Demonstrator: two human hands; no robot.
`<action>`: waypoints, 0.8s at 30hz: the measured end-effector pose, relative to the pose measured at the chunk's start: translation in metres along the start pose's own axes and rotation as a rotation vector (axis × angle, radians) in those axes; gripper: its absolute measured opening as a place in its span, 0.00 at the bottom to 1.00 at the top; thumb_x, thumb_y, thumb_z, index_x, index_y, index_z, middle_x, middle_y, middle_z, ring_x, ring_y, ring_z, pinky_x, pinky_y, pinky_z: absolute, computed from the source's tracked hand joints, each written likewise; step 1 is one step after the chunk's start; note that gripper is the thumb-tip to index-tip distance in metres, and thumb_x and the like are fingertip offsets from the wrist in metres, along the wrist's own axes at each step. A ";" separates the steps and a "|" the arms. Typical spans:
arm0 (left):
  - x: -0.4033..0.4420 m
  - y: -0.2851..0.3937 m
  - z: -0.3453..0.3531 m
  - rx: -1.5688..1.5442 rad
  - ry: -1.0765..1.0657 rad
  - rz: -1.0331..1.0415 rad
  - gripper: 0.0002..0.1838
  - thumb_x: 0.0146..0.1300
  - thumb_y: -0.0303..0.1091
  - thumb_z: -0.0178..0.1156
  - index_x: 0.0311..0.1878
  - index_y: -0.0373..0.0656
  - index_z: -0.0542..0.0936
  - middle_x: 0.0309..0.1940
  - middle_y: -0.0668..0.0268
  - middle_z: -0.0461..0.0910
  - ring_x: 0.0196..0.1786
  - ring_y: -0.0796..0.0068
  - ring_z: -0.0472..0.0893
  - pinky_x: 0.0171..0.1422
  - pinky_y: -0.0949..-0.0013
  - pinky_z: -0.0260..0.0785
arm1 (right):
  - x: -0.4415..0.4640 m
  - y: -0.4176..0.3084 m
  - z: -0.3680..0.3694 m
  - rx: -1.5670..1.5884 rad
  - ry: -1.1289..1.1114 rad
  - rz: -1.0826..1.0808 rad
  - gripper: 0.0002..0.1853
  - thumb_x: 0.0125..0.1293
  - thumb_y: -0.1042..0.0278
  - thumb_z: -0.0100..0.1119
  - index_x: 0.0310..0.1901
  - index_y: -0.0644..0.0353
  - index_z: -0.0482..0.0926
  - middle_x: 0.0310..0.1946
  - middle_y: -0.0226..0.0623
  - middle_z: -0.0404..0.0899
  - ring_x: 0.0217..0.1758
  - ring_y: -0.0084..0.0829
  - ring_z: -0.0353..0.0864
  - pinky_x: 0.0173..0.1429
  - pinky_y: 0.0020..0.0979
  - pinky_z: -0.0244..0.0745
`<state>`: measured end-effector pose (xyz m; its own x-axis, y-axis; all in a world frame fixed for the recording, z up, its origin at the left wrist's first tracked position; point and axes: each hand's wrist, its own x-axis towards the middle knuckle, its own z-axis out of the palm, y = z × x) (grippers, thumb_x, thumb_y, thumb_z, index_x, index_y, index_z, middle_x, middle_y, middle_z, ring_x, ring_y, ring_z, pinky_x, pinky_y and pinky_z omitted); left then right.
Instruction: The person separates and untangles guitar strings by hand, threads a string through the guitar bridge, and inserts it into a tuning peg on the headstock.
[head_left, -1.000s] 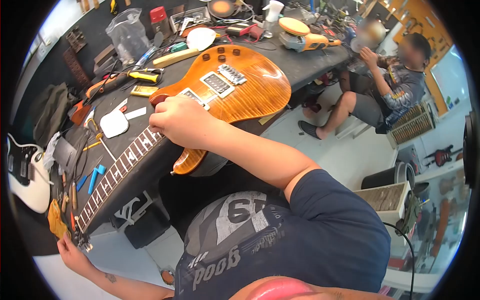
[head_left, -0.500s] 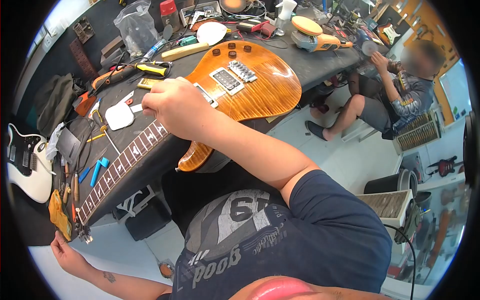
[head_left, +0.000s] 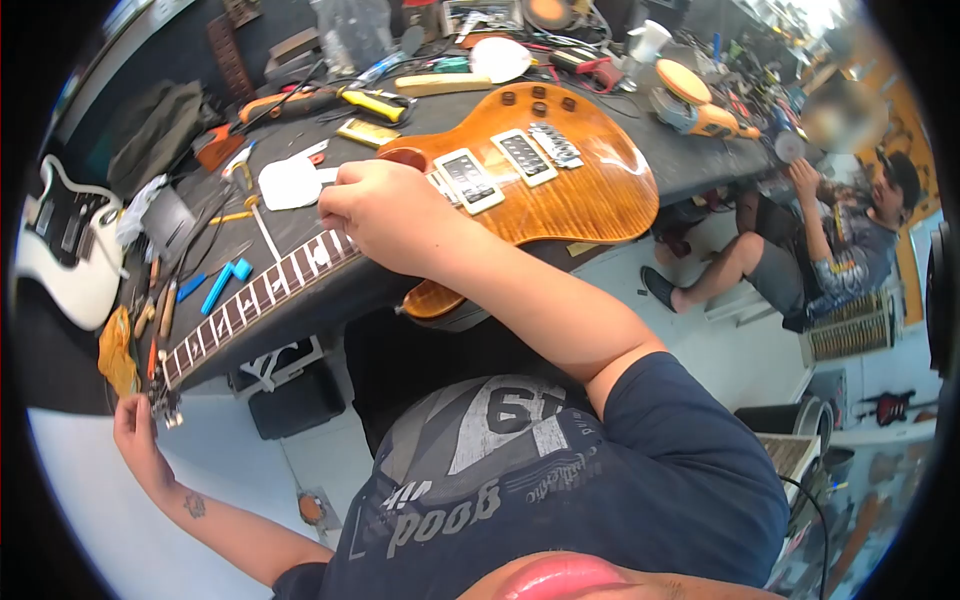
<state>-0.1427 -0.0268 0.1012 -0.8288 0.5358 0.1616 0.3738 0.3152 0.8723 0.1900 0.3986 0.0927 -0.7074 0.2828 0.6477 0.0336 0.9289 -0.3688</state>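
Observation:
An amber flame-top electric guitar [head_left: 590,200] lies on the dark workbench, its neck [head_left: 250,310] running to the lower left. My right hand [head_left: 390,215] is over the upper frets beside the body, with its fingers curled together; whatever they pinch is too small to make out. At the headstock [head_left: 168,398], my left hand [head_left: 140,440] has its fingers pressed together near the tuners, below a yellow cloth [head_left: 118,352]. What these fingers grip is hidden.
Behind the guitar are a yellow-handled tool [head_left: 372,104], a white rounded piece [head_left: 290,183] and an orange polisher [head_left: 700,115]. A white guitar [head_left: 70,250] stands at far left. Another person [head_left: 830,240] sits at right, holding a round object.
The view has shifted, so the bench and guitar appear farther right. My left hand has come up closer to the headstock tuners. My right hand stays over the upper frets, fingers still curled.

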 end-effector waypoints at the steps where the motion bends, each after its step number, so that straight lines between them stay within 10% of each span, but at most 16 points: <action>1: -0.001 -0.004 -0.002 -0.057 -0.004 0.024 0.07 0.80 0.35 0.66 0.47 0.41 0.84 0.34 0.78 0.74 0.37 0.90 0.65 0.41 0.78 0.56 | 0.004 -0.004 0.004 0.016 -0.014 -0.024 0.04 0.69 0.66 0.73 0.40 0.55 0.89 0.38 0.37 0.86 0.46 0.45 0.89 0.51 0.45 0.85; 10: -0.017 0.006 0.018 -0.177 0.039 0.089 0.10 0.76 0.31 0.69 0.52 0.34 0.88 0.48 0.67 0.88 0.52 0.77 0.81 0.61 0.71 0.72 | 0.055 -0.056 0.039 0.119 -0.229 -0.093 0.06 0.72 0.74 0.67 0.47 0.57 0.90 0.43 0.42 0.87 0.48 0.51 0.88 0.54 0.47 0.83; 24: -0.030 -0.033 0.011 -0.523 0.208 -0.033 0.08 0.76 0.30 0.71 0.53 0.39 0.88 0.38 0.74 0.86 0.40 0.84 0.81 0.49 0.76 0.74 | 0.102 -0.120 0.124 0.175 -0.360 -0.213 0.07 0.75 0.66 0.66 0.45 0.58 0.90 0.45 0.42 0.87 0.51 0.50 0.88 0.56 0.48 0.84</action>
<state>-0.1259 -0.0445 0.0625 -0.9210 0.3497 0.1717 0.1339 -0.1297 0.9825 0.0262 0.2864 0.1209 -0.8872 -0.0406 0.4596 -0.2374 0.8942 -0.3795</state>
